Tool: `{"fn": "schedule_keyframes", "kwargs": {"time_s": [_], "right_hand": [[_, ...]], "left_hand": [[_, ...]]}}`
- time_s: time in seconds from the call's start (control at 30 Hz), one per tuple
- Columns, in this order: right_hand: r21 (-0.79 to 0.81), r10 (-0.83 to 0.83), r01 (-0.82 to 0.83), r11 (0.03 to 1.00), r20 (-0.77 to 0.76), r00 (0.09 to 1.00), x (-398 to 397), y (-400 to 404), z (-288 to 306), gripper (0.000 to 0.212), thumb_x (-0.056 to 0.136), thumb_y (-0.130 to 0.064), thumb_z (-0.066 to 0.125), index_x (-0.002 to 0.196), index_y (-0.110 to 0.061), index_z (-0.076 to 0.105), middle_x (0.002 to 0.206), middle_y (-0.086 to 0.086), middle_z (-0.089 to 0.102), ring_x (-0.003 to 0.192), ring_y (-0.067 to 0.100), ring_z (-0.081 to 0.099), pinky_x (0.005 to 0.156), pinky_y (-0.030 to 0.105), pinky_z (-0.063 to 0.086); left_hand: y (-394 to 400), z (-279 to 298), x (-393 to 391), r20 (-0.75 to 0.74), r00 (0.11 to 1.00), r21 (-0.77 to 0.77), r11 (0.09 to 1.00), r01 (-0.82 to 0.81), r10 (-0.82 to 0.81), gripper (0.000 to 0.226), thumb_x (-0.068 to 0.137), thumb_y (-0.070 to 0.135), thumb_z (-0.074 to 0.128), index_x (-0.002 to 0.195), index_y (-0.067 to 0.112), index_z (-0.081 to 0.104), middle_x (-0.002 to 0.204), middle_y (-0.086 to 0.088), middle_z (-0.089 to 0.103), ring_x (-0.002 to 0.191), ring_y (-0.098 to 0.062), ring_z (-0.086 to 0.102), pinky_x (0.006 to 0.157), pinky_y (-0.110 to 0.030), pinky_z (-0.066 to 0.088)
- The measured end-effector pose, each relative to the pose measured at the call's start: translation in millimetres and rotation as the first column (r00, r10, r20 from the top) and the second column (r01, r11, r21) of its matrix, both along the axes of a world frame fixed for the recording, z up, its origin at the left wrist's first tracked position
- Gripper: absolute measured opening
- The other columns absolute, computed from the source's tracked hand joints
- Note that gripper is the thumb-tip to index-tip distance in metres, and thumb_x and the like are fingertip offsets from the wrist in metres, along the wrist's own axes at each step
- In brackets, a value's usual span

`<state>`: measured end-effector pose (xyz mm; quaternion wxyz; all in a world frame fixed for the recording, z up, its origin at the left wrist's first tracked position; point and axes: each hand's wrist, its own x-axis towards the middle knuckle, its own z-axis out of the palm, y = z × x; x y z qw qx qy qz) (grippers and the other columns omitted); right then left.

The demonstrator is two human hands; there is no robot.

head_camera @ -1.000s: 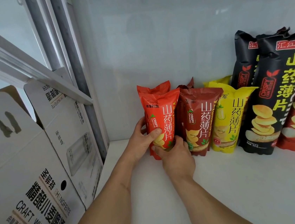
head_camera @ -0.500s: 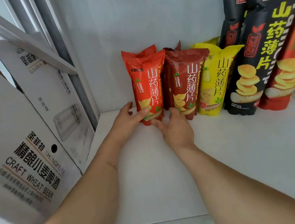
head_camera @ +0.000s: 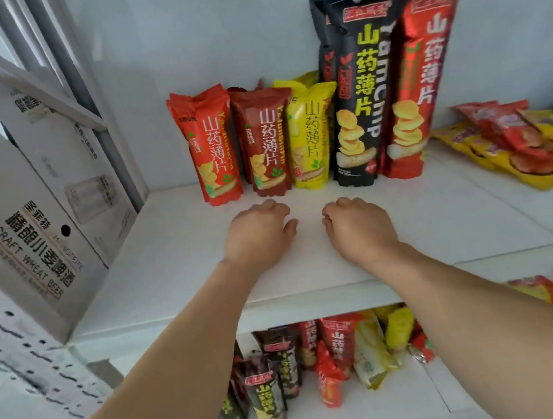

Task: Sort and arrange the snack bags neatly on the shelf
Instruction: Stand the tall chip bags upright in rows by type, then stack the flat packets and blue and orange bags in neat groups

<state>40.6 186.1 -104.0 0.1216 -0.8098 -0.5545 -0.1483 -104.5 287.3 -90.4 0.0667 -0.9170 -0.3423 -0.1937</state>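
- Five snack bags stand upright in a row at the far edge of the white shelf (head_camera: 442, 225), against the back wall: an orange-red bag (head_camera: 211, 148), a dark red bag (head_camera: 265, 141), a yellow bag (head_camera: 309, 133), a tall black bag (head_camera: 363, 89) and a tall red bag (head_camera: 425, 71), left to right, touching side by side.
- The left hand (head_camera: 257, 235) and right hand (head_camera: 360, 227) hover over the bare shelf just near of the row, fingers curled loosely, holding nothing.
- More flat packets (head_camera: 519, 143) lie in a heap to the right.
- A cardboard beer box (head_camera: 27, 210) leans at the left.
- More bags (head_camera: 320, 362) stand on the lower shelf.
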Motion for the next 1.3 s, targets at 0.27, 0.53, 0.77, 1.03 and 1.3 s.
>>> {"fn": "schedule_keyframes", "kwargs": {"time_s": [0.27, 0.53, 0.77, 1.03, 1.3], "right_hand": [[0.009, -0.104, 0.103, 0.995, 0.100, 0.990, 74, -95, 25, 0.032, 0.102, -0.026, 0.038, 0.119, -0.012, 0.061, 0.113, 0.011, 0.061, 0.103, 0.032, 0.055, 0.069, 0.034, 0.031], [0.080, -0.252, 0.245, 0.966, 0.093, 0.963, 153, -135, 30, 0.031, 0.102, -0.028, 0.040, 0.118, -0.014, 0.063, 0.110, 0.008, 0.064, 0.101, 0.031, 0.058, 0.065, 0.032, 0.033], [0.120, -0.342, 0.333, 0.935, 0.070, 0.937, 238, -142, 29, 0.026, 0.099, -0.028, 0.046, 0.107, -0.013, 0.066, 0.105, 0.009, 0.066, 0.095, 0.032, 0.061, 0.064, 0.033, 0.040], [0.191, -0.408, 0.407, 0.893, -0.035, 0.912, 319, -138, 32, 0.033, 0.100, -0.032, 0.045, 0.126, -0.020, 0.060, 0.108, 0.005, 0.068, 0.095, 0.029, 0.063, 0.065, 0.034, 0.047], [0.260, -0.428, 0.459, 0.849, -0.169, 0.888, 389, -133, 25, 0.041, 0.100, -0.039, 0.047, 0.130, -0.013, 0.058, 0.122, 0.012, 0.062, 0.111, 0.032, 0.056, 0.086, 0.042, 0.047]], "left_hand": [[-81, 7, 91, -0.026, 0.986, 0.095, 0.981, 0.168, -0.166, 0.041, 0.103, 0.043, 0.042, 0.131, 0.021, 0.060, 0.131, -0.001, 0.061, 0.113, -0.024, 0.059, 0.087, -0.034, 0.045], [-108, 3, 186, 0.044, 0.945, 0.066, 0.944, 0.322, -0.326, 0.034, 0.097, 0.038, 0.055, 0.114, 0.014, 0.070, 0.111, -0.006, 0.069, 0.095, -0.030, 0.066, 0.074, -0.038, 0.051], [-108, 3, 283, 0.186, 0.910, -0.073, 0.918, 0.389, -0.371, 0.036, 0.099, 0.041, 0.052, 0.125, 0.019, 0.065, 0.125, -0.001, 0.063, 0.108, -0.025, 0.062, 0.081, -0.036, 0.053], [-101, 8, 379, 0.403, 0.902, -0.545, 0.751, 0.373, -0.156, 0.061, 0.097, 0.045, 0.056, 0.148, 0.016, 0.039, 0.147, -0.008, 0.045, 0.132, -0.027, 0.048, 0.100, -0.032, 0.039], [-94, -2, 448, 0.546, 0.798, -0.779, 0.506, 0.371, 0.255, 0.085, 0.095, 0.063, 0.045, 0.156, 0.009, 0.022, 0.161, -0.010, 0.024, 0.147, -0.029, 0.027, 0.116, -0.041, 0.028]]}}
